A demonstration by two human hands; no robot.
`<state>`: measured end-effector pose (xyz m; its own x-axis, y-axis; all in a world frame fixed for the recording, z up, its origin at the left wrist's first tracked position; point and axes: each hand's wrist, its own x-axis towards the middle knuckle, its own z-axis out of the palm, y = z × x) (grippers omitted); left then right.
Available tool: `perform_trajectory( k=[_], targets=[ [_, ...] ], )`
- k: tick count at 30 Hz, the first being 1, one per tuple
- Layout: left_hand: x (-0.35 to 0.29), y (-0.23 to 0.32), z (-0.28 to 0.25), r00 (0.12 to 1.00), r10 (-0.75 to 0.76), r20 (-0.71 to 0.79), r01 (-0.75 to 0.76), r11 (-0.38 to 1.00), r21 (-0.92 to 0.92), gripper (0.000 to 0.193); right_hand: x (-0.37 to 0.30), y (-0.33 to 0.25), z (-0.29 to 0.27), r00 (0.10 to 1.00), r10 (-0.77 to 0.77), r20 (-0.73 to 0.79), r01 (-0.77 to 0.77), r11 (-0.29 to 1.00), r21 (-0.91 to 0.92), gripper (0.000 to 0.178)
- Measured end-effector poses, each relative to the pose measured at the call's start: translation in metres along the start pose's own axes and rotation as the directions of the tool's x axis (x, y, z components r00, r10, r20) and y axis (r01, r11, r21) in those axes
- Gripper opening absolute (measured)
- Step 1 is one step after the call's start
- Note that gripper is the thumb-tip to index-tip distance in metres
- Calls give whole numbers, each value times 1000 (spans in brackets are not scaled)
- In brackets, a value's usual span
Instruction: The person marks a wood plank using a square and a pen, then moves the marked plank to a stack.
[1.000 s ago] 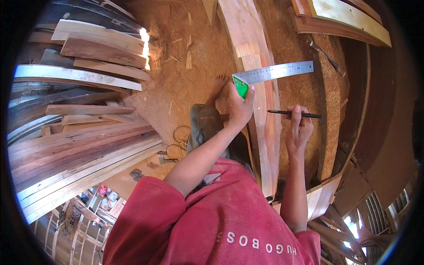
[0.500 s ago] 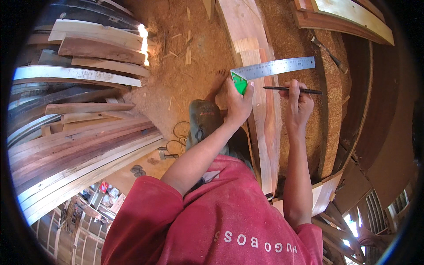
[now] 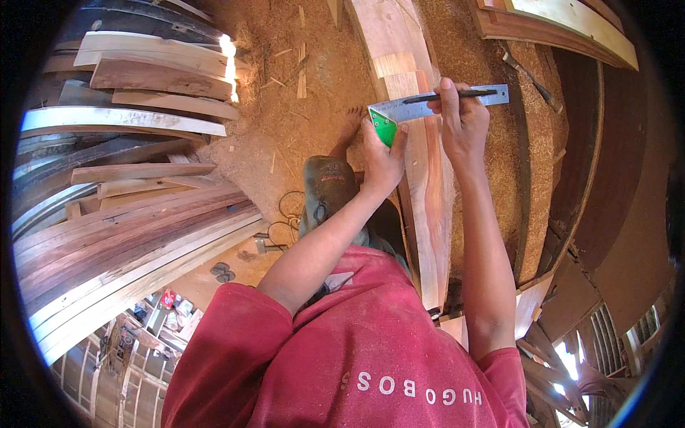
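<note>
A long light wooden board (image 3: 428, 242) runs away from me, just right of my legs. Across it lies a try square (image 3: 414, 107) with a steel ruled blade and a green stock. My left hand (image 3: 384, 160) grips the green stock at the board's left edge, thumb on its near side. In my right hand (image 3: 465, 128) a dark pencil (image 3: 453, 95) is pinched, its tip pointing left and lying over the blade above the board. My right fingers cover part of the blade.
Stacked planks (image 3: 128, 228) fill the left side. A chisel-like tool (image 3: 531, 82) with a wooden handle lies right of the board amid sawdust. More boards (image 3: 564, 32) stand at the far right. A hammer-like tool (image 3: 267, 246) rests on the floor near my left leg.
My right hand has moved forward and slightly left, bringing the pencil from the near side of the blade to over it. My left hand stays on the square, shifted very slightly.
</note>
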<state>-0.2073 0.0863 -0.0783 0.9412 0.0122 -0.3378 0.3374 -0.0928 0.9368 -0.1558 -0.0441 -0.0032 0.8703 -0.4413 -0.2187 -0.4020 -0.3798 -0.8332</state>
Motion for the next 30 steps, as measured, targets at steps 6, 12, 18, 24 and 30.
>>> perform_trajectory(
  k=[6,12,18,24,30],
  targets=[
    [-2,5,0,1000,23,-21,-23,1000,-6,44,15,-1,23,997,-38,70,42,997,-59,37],
    [-1,3,2,1000,0,-30,0,1000,-5,39,20,7,20,989,-98,111,118,976,-186,36],
    [-1,-5,1,998,-57,-21,57,998,11,39,36,7,-18,980,-196,-31,166,896,-413,36],
    [-2,-3,2,998,-58,-14,58,998,-3,40,23,-16,7,903,-356,239,427,694,-580,20],
    [-1,-15,-1,983,185,17,-184,982,-52,47,10,-43,54,875,-402,271,482,778,-402,32]
  ],
)
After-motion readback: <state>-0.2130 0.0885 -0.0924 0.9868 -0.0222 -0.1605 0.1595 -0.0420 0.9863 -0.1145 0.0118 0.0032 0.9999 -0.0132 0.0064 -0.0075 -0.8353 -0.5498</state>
